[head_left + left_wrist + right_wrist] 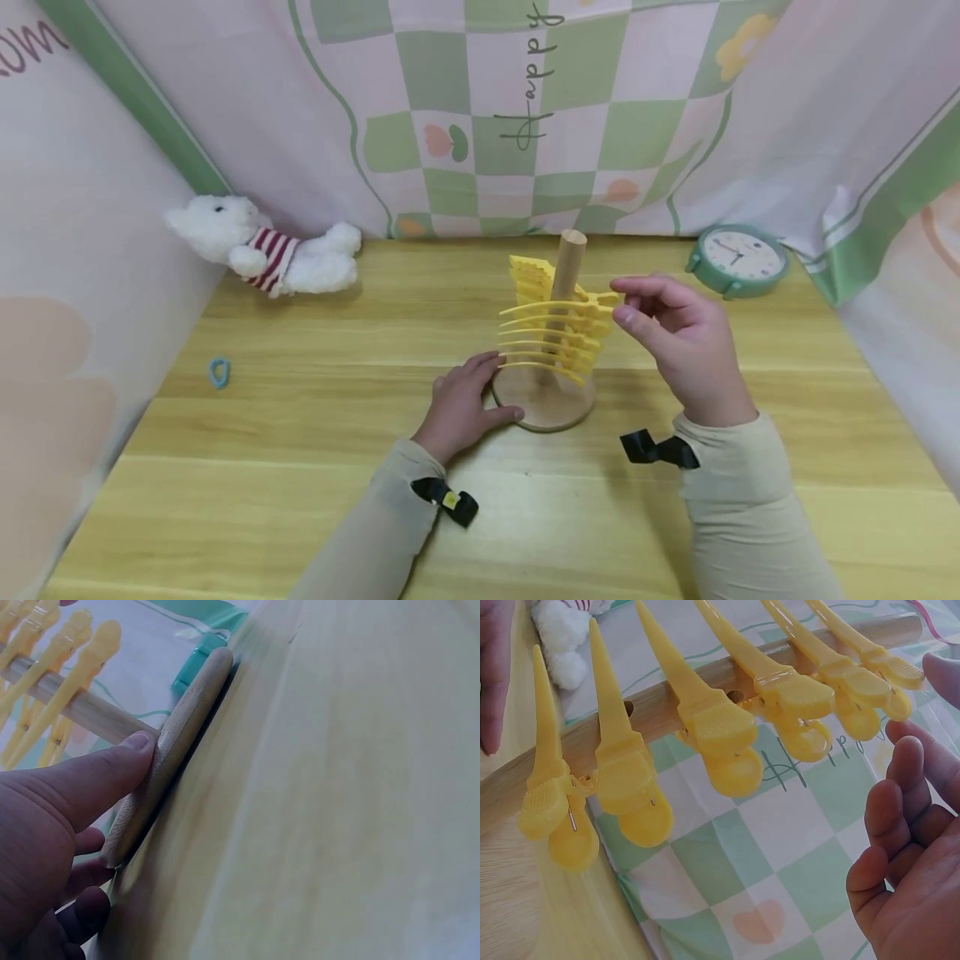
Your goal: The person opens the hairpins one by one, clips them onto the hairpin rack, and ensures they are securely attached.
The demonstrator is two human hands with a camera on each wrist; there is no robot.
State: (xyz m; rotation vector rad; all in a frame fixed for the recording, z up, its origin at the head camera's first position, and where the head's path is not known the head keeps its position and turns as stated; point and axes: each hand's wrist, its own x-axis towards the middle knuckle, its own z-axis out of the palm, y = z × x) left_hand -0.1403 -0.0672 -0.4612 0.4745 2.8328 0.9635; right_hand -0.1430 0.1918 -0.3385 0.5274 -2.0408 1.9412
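A wooden stand with a round base (543, 404) and an upright post (570, 254) stands on the table. Several yellow duckbill hair clips (558, 333) sit along the post in a stacked row, their long prongs pointing left. More yellow clips (531, 279) show behind it. My left hand (465, 408) grips the base's rim, the thumb (112, 769) on its upper face and the fingers around the edge. Beside the topmost clip (877, 664) is my right hand (686, 342), thumb and index finger spread at its handle end without a visible squeeze. Its other fingers (892, 825) are loosely bent.
A white plush toy (285, 258) in a striped top lies at the back left, and a green round clock (738, 260) at the back right. A small blue ring-like piece (219, 372) is on the table's left side. Behind hangs a checked curtain (502, 100).
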